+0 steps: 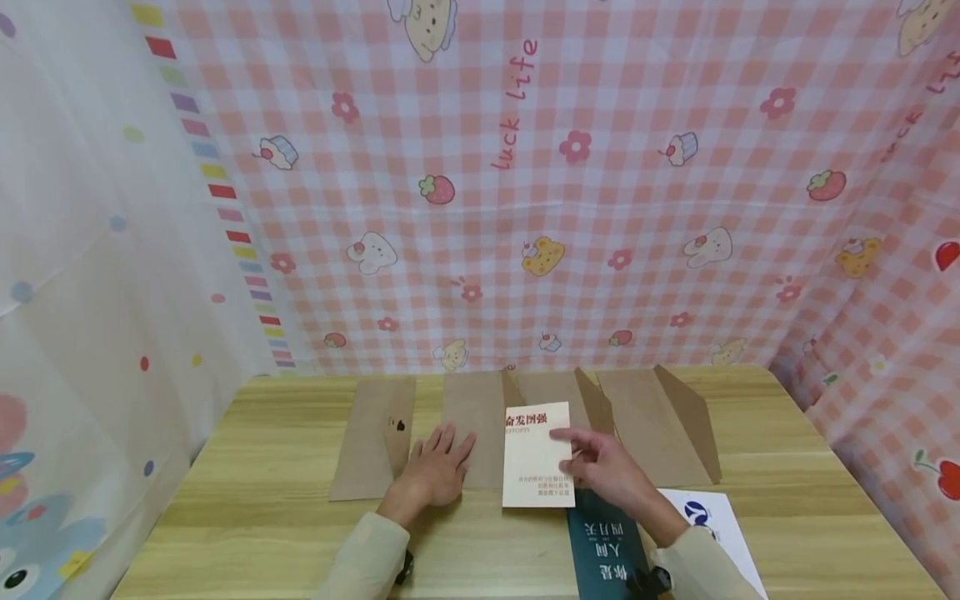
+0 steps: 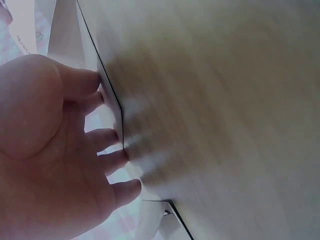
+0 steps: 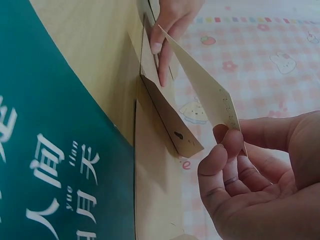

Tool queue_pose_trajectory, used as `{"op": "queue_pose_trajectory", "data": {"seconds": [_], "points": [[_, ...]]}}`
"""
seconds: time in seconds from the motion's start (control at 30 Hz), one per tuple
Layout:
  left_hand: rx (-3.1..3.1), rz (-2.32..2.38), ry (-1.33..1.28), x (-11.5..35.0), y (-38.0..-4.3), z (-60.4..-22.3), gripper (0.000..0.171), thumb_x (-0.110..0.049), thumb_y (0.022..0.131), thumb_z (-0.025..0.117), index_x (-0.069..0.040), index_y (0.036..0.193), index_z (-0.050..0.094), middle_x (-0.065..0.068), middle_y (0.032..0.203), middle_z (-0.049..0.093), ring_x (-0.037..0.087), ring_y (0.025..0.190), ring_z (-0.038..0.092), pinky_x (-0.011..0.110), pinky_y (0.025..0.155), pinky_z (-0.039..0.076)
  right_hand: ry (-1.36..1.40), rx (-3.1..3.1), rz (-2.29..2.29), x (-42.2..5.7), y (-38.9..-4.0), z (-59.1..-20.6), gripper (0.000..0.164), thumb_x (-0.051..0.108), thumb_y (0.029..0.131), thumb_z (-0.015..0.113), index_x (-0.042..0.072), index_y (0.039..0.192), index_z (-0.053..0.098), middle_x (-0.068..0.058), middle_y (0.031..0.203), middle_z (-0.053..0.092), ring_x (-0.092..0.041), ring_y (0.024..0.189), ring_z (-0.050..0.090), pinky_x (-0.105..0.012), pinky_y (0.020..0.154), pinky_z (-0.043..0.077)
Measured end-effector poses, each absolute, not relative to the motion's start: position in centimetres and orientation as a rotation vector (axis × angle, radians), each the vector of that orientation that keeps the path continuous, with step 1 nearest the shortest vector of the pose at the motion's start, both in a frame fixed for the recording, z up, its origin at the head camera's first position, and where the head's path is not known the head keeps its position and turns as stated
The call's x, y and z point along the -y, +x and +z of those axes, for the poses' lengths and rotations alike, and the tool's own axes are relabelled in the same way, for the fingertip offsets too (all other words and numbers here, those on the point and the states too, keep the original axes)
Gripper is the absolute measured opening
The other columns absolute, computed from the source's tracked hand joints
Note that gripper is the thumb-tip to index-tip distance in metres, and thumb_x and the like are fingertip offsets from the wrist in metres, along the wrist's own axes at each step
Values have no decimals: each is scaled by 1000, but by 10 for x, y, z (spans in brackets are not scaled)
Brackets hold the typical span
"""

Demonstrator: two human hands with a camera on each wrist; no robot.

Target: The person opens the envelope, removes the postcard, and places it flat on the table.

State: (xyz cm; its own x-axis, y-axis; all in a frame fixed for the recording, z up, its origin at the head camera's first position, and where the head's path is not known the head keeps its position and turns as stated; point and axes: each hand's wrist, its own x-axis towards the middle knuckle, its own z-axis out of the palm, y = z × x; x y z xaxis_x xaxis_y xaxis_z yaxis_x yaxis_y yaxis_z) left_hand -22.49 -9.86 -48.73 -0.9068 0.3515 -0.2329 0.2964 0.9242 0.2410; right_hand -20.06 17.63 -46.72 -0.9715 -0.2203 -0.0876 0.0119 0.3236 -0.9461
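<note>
The cream card [image 1: 534, 457] reads "奋发图强" and "EFFORTS"; the teal card [image 1: 603, 537], "你是人间四月天"; the checked cloth [image 1: 480, 217], "luck life".

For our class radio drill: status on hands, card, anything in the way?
Left hand touching a brown envelope. Right hand pinching cream card, raised off the table. No obstruction evident.

12 o'clock: back cloth [image 1: 480, 217], pink-white check, "luck life" lettering [image 1: 516, 104] | 11: colour-bar strip [image 1: 222, 192] | 9: left cloth [image 1: 82, 225], white, dotted | 3: right cloth [image 1: 892, 350], pink check | 6: table [image 1: 232, 517], pale wood-grain | light: soft
</note>
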Motion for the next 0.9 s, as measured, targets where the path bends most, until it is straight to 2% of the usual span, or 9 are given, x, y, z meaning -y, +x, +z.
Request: {"op": "queue_pose_trajectory", "data": {"seconds": [0.17, 0.47, 0.9], "points": [[-2816, 269, 482, 98, -225, -488, 50, -27, 106, 40, -17, 155, 35, 18, 162, 23, 38, 150, 20, 60, 117, 22, -258, -2390, -1689, -176, -199, -470, 43, 1, 89, 68, 1, 131, 61, -8, 85, 51, -17, 65, 53, -27, 58, 50], [-2814, 268, 463, 97, -224, -486, 50, -27, 106, 40, -18, 155, 35, 17, 163, 22, 37, 150, 19, 59, 117, 21, -308, -2370, -1669, -177, -194, -470, 44, 3, 90, 68, 1, 133, 59, -6, 80, 51, -19, 64, 54, -31, 59, 51], [-2824, 262, 463, 98, -225, -489, 51, -28, 106, 40, -18, 156, 34, 17, 163, 22, 37, 150, 19, 60, 117, 21, -321, -2330, -1640, -171, -187, -471, 48, 3, 88, 69, 5, 135, 58, -6, 85, 46, -16, 67, 53, -27, 60, 50]]}}
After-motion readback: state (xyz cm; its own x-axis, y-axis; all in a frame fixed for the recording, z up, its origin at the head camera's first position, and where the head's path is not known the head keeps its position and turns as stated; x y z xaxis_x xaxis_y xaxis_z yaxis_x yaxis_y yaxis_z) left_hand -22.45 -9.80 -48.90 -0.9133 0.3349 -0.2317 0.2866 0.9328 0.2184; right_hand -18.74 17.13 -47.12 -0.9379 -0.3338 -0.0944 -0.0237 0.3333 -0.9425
